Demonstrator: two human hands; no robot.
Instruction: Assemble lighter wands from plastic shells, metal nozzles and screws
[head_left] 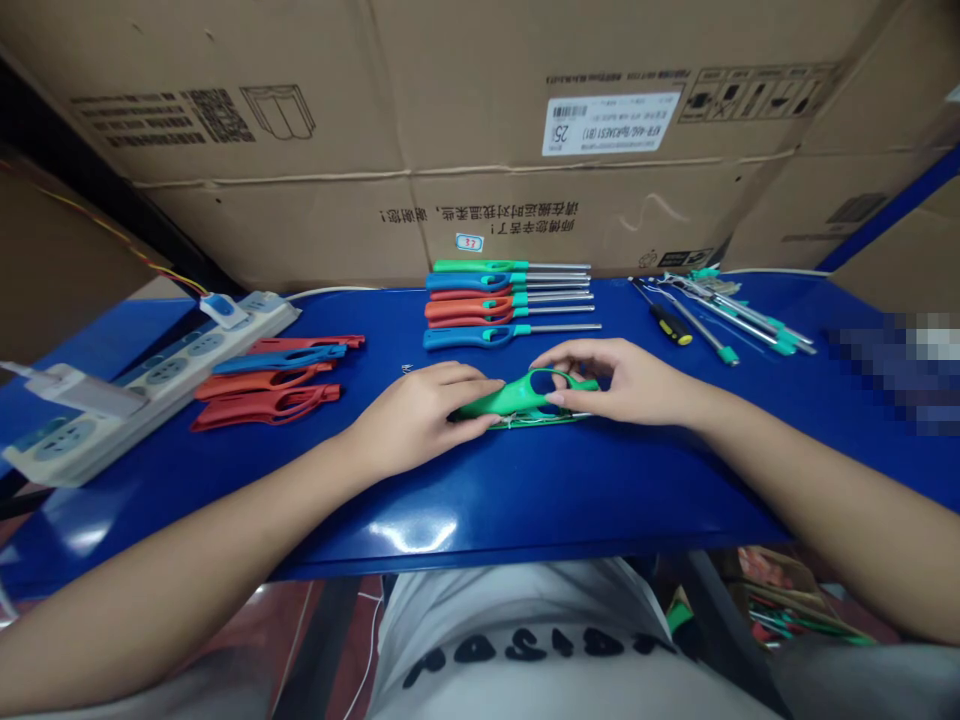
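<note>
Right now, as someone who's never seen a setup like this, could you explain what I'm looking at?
There's no robot here: you see a person's own bare hands. The single picture comes from a camera worn on the head, looking forward and down. On the blue table, both the left hand and the right hand hold a green handle. To the left lie red and blue handles, near a power strip. Further back are colored handles with metal rods; to their right, a screwdriver and loose rod parts. Printed cardboard stands behind.
</note>
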